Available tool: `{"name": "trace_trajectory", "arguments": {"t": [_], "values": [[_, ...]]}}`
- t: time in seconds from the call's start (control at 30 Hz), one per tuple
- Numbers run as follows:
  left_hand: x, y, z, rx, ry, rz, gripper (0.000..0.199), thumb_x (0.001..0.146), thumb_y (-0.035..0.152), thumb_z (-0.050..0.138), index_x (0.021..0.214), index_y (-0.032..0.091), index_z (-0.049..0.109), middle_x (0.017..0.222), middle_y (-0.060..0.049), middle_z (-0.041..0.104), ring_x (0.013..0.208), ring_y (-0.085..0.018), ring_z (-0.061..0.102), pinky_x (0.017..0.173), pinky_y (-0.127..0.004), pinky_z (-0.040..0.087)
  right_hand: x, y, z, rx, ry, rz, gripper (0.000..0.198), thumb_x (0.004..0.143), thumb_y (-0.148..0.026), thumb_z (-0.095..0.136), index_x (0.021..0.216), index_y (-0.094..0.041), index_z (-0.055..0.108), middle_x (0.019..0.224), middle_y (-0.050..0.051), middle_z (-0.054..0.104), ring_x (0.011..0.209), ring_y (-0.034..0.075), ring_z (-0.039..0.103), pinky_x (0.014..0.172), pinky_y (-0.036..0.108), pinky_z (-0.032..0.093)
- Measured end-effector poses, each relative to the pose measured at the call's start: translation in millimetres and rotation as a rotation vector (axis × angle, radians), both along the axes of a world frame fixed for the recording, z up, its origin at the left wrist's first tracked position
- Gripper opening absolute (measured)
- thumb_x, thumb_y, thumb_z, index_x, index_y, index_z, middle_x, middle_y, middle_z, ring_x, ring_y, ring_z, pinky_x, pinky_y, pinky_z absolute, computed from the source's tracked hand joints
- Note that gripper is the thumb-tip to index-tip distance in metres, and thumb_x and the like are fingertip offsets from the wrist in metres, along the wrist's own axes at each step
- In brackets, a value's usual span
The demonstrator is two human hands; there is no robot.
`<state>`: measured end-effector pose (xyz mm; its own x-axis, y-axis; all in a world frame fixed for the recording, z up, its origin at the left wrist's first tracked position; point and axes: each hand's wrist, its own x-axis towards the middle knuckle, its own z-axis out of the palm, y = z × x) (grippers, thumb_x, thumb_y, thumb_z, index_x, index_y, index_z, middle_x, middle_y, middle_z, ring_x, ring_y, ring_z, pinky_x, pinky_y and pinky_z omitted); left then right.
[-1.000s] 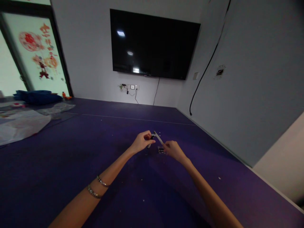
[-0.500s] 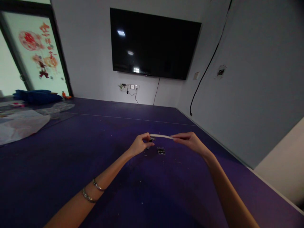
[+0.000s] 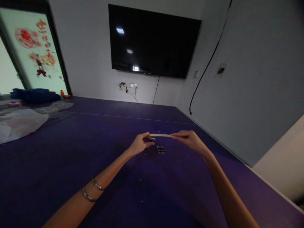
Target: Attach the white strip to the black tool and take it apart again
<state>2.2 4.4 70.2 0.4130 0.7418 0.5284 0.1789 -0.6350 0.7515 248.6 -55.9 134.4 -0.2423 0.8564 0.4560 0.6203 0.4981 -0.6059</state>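
From where I stand, everything lines up against the television on the wall. Below it and nearer to us, a pale strip hangs in the air, slightly bowed, over the purple surface. The right hand pinches the strip's one end between thumb and fingers; the other end meets the curled fingers of the left hand, which hide how it sits there. That left hand also grips a small dark piece with a shiny bit, mostly covered by the thumb and too small for me to name. A dark, squarish item lies on the surface, below the television and just under the strip, its details blurred; nothing blocks it. Left of and lower than the television, a crumpled plastic sheet is cut off by the view's edge, with a blue bundle behind it. Right of the television hangs a black cable, its top out of sight.
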Motion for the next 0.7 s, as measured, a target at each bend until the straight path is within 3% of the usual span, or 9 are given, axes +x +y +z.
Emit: {"name": "trace_trajectory", "arguments": {"t": [0.47,0.6,0.7], "values": [[0.2,-1.4,0.7,0.001,-0.007,-0.02,0.023,0.068,0.031,0.068,0.066,0.017,0.05,0.066,0.002,0.052,0.065,-0.011,0.049,0.065,-0.025,0.04,1.3,0.3,-0.2,-0.03,0.029,0.068,0.027,0.073,-0.039,0.061,0.092,-0.023,0.072,0.082,0.005,0.07,0.075,0.018,0.062,0.065,0.028,0.046],[1.3,-3.5,3.0,0.016,-0.026,-0.01,0.024,0.066,0.027,0.069,0.065,0.017,0.048,0.066,0.003,0.05,0.066,-0.011,0.049,0.066,-0.024,0.04,3.3,1.4,-2.2,-0.02,0.061,-0.002,0.026,0.073,-0.038,0.062,0.091,-0.022,0.072,0.083,0.005,0.07,0.074,0.018,0.062,0.066,0.028,0.047],[1.9,-5.2,4.5,-0.004,-0.018,-0.022,0.022,0.067,0.026,0.068,0.065,0.016,0.048,0.064,0.004,0.05,0.065,-0.01,0.048,0.065,-0.024,0.04,5.0,2.7,-3.4,-0.049,0.057,0.063,0.028,0.073,-0.039,0.062,0.092,-0.021,0.071,0.086,0.005,0.07,0.079,0.019,0.063,0.069,0.029,0.047]]}}
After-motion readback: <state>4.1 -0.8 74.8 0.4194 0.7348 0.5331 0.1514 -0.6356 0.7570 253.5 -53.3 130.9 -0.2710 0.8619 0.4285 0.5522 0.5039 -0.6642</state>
